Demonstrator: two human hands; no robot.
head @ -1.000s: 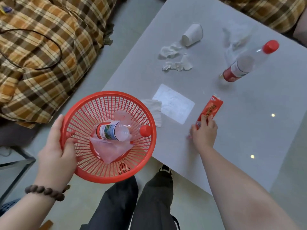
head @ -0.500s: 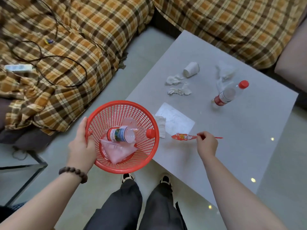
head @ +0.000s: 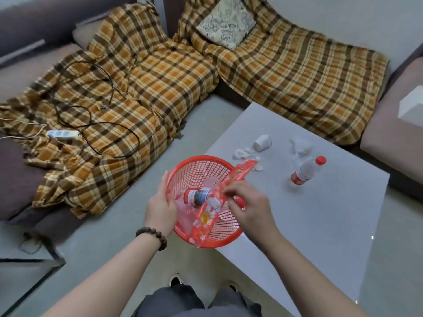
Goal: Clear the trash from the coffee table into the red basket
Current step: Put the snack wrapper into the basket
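Observation:
My left hand grips the left rim of the red basket, held over the near-left corner of the grey coffee table. My right hand pinches a long red snack wrapper that hangs across the basket's opening. Inside the basket lie a plastic bottle and clear plastic. On the table sit a red-capped bottle on its side, a tipped paper cup, crumpled tissues and clear crumpled plastic.
A corner sofa under an orange plaid blanket wraps the left and far sides, with cables, a power strip and a cushion on it. A glass table edge shows at lower left. My legs are below.
My right hand lifted the red wrapper off the table and carried it left over the basket. The head camera tilted up, showing more sofa.

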